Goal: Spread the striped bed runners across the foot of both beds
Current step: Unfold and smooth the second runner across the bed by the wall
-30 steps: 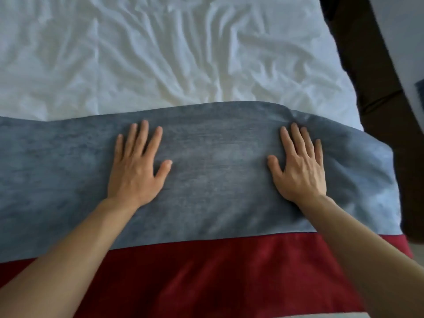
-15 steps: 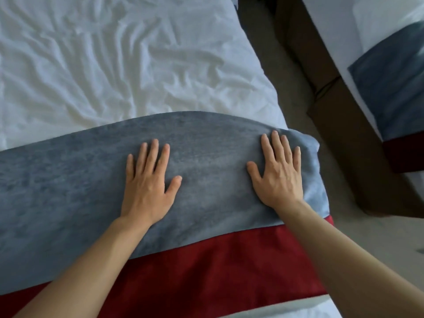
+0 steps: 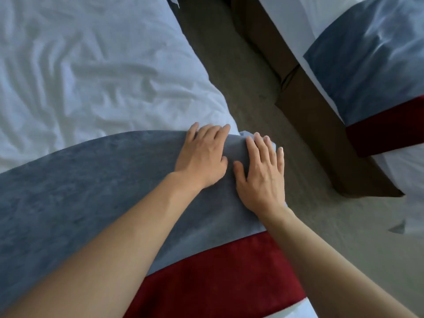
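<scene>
Floor: we see grey-beige carpet [image 3: 231, 72] between beds | Furniture: dark brown wooden bed base [image 3: 321, 125] at right | Light: soft, diffuse daylight.

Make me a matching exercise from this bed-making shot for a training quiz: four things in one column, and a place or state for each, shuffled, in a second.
Things
1. left hand
2. right hand
3. second bed's runner
4. white sheet

Places or states
A. wrinkled, beyond the grey band
B. across the floor gap, at upper right
C. flat at the runner's end, over the bed's side edge
D. fingers at the grey band's far edge, near the bed corner

Pairs: 1-D, 2-C, 3-B, 4-A
</scene>
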The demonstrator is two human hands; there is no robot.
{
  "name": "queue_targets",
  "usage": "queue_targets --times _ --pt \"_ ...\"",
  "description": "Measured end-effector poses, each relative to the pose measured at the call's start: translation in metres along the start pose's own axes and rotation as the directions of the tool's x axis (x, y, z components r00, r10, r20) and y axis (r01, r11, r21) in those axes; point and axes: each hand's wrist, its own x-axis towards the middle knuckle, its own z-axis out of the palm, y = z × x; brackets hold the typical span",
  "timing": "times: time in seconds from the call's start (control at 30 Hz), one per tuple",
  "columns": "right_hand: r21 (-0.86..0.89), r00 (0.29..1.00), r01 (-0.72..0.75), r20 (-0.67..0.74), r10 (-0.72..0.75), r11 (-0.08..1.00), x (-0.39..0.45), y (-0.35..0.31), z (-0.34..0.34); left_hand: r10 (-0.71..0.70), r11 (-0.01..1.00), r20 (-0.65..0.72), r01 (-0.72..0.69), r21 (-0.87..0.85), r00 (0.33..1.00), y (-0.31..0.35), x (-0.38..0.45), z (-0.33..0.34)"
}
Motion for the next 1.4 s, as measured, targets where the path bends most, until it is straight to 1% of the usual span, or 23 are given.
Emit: queue_targets --times 0.03,0.1,0.17,0.23,0.27,0.33,0.4,0.43,0.47,0.5,0.57,0.67,0.8,0.87,0.97,1.03,1.1,1.13,1.2,1.23,1.27,1.33,1.4 --pt "0.032 1.0 -0.012 -0.011 0.012 0.999 0.008 0.008 -0.003 -0.007 1.0 -0.005 0.007 0.012 1.0 0.007 0.009 0.001" --pt "0.094 0.998 -0.019 -0.054 0.024 0.995 0.025 0.021 -0.007 -0.003 1.0 -0.057 0.005 0.027 0.998 0.02 0.021 0.001" --pt "0.13 0.996 0.005 -0.09 0.007 0.991 0.038 0.03 -0.008 0.031 0.999 -0.077 -0.03 0.012 0.997 0.032 0.02 0.001" --pt "0.138 0.996 0.035 -0.089 -0.022 0.99 0.047 0.039 -0.007 0.094 0.996 -0.048 -0.093 0.007 0.994 0.039 0.012 0.003" --pt "0.149 0.996 0.047 -0.079 -0.035 0.988 0.049 0.041 -0.006 0.103 0.995 -0.012 -0.103 -0.008 0.995 0.041 0.008 0.002" --pt "0.166 0.999 0.044 -0.035 -0.039 0.985 0.054 0.046 -0.005 0.037 0.997 0.053 -0.034 -0.063 0.998 0.044 0.003 -0.002" --pt "0.137 0.999 0.0 0.046 -0.007 0.991 0.057 0.05 -0.003 -0.118 0.986 0.083 0.127 -0.109 0.99 0.05 0.01 -0.005" --pt "0.122 0.996 -0.021 0.083 0.011 0.992 0.059 0.051 -0.004 -0.213 0.969 0.094 0.223 -0.108 0.972 0.053 0.017 -0.007" --pt "0.129 0.994 -0.031 0.112 0.017 0.991 0.061 0.051 -0.004 -0.294 0.951 0.11 0.302 -0.068 0.95 0.055 0.026 -0.009" --pt "0.154 0.992 -0.029 0.129 0.009 0.988 0.063 0.051 -0.006 -0.348 0.937 0.126 0.35 0.003 0.929 0.057 0.034 -0.009" --pt "0.204 0.985 0.036 0.159 -0.069 0.978 0.066 0.051 -0.009 -0.401 0.915 0.183 0.384 0.123 0.898 0.062 0.047 -0.008" --pt "0.261 0.954 0.174 0.196 -0.229 0.95 0.071 0.052 -0.012 -0.43 0.898 0.222 0.389 0.206 0.875 0.066 0.054 -0.008" --pt "0.176 0.929 0.247 0.237 -0.284 0.953 0.079 0.055 -0.014 -0.433 0.891 0.229 0.376 0.254 0.872 0.065 0.055 -0.008" --pt "0.148 0.948 0.241 0.177 -0.266 0.959 0.082 0.058 -0.016 -0.43 0.894 0.219 0.38 0.237 0.876 0.065 0.058 -0.009" --pt "0.153 0.992 0.119 0.018 -0.123 0.981 0.088 0.065 -0.022 -0.431 0.902 0.256 0.404 0.153 0.865 0.062 0.065 -0.013" --pt "0.135 0.999 0.042 0.018 -0.044 0.99 0.092 0.07 -0.023 -0.41 0.912 0.29 0.386 0.138 0.865 0.06 0.069 -0.016" --pt "0.118 0.998 0.045 0.035 -0.049 0.992 0.094 0.068 -0.023 -0.376 0.926 0.25 0.348 0.148 0.892 0.057 0.071 -0.017" --pt "0.122 0.996 0.078 0.036 -0.083 0.989 0.095 0.065 -0.021 -0.351 0.933 0.192 0.325 0.154 0.917 0.056 0.072 -0.017" --pt "0.147 0.982 0.179 0.032 -0.185 0.973 0.097 0.055 -0.02 -0.281 0.946 0.032 0.271 0.175 0.959 0.055 0.073 -0.019" --pt "0.148 0.975 0.214 0.028 -0.221 0.965 0.098 0.049 -0.02 -0.242 0.951 -0.037 0.245 0.188 0.97 0.055 0.073 -0.019" --pt "0.141 0.974 0.221 0.019 -0.226 0.965 0.101 0.047 -0.02 -0.21 0.955 -0.082 0.222 0.197 0.974 0.054 0.073 -0.019" --pt "0.12 0.989 0.147 0.001 -0.148 0.982 0.107 0.046 -0.019 -0.197 0.955 -0.097 0.214 0.207 0.976 0.05 0.07 -0.016" --pt "0.116 0.997 0.077 0.012 -0.079 0.99 0.109 0.045 -0.019 -0.24 0.94 -0.053 0.246 0.237 0.969 0.042 0.065 -0.015"
